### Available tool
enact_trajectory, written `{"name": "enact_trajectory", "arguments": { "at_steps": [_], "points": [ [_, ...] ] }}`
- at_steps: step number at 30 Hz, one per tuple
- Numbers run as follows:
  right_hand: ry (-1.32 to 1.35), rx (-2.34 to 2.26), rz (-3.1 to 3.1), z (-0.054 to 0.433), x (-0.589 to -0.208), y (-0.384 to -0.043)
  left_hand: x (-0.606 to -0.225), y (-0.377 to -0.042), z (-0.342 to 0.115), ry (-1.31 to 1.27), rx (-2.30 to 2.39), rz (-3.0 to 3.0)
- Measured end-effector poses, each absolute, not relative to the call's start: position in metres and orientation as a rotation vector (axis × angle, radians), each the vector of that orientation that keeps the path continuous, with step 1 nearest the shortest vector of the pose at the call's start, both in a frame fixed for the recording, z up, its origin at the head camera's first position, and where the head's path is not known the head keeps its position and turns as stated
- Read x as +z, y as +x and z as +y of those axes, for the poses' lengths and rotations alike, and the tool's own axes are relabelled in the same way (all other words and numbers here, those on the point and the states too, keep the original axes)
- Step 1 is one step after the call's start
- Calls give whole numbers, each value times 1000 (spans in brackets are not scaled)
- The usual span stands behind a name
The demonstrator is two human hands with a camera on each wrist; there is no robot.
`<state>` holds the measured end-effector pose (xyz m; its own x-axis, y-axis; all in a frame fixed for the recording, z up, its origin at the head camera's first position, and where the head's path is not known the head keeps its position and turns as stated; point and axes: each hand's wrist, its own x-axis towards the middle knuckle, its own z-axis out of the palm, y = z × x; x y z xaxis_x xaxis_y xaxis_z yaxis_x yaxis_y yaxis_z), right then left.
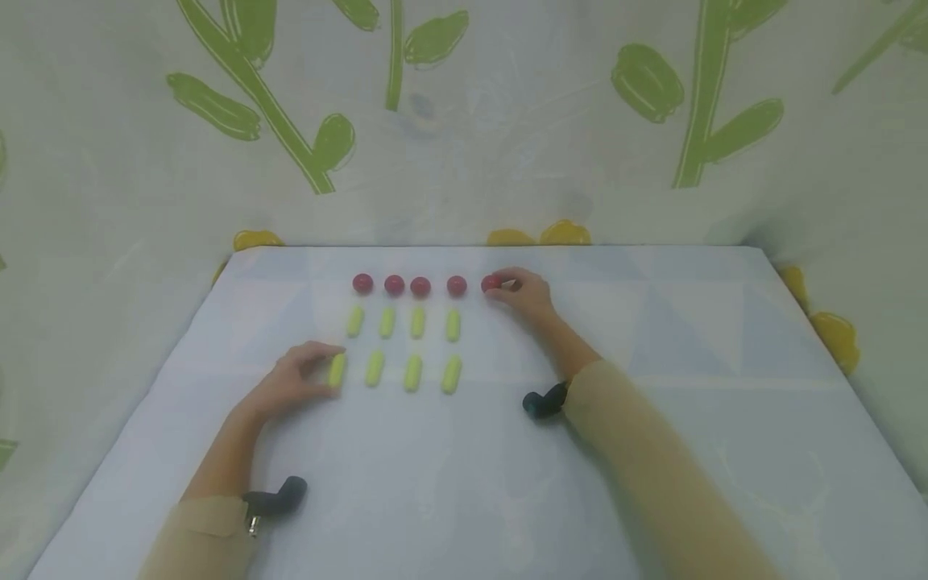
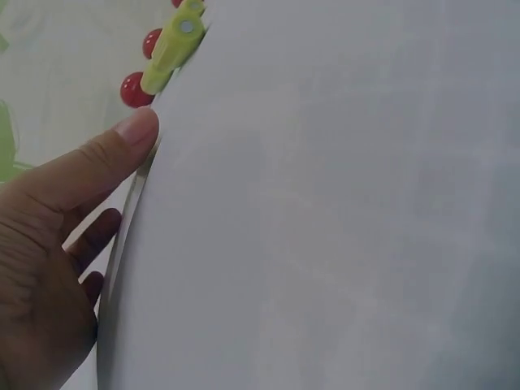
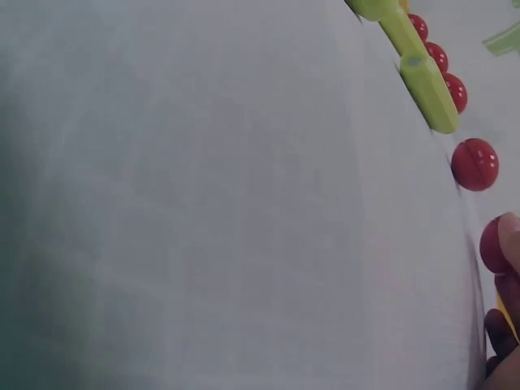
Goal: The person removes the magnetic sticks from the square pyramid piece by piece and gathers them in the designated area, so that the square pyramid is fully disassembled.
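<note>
In the head view my left hand is at the left end of the front row of yellow-green sticks. Its thumb and a finger pinch the leftmost stick by its two ends. The left wrist view shows the thumb near a yellow-green stick; the grip itself is hidden there. At the right end of the back row, my right hand pinches a small shiny red ball between thumb and finger. That red ball also shows at the edge of the right wrist view.
Several more red balls line up to the left of the held one. Two rows of yellow-green sticks lie in front of them on the pale table. A leaf-patterned curtain hangs behind the table's far edge.
</note>
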<state>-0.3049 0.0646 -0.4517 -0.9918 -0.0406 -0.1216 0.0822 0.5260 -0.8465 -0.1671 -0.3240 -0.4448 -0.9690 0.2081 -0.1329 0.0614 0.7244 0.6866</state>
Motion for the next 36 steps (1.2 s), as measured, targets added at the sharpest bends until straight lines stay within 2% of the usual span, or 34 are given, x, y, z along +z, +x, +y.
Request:
{"name": "enact_trajectory", "arguments": {
  "at_steps": [15, 26, 36],
  "points": [
    [54, -1368, 2776, 60, -460, -301, -446, -169, -324, 132, 1021, 2701],
    [32, -1469, 2732, 63, -461, -299, -444, -166, -324, 96, 1095, 2702],
    [-48, -1409, 2734, 73, -447, -265, -435, -152, -312, 100, 1144, 2927]
  ]
}}
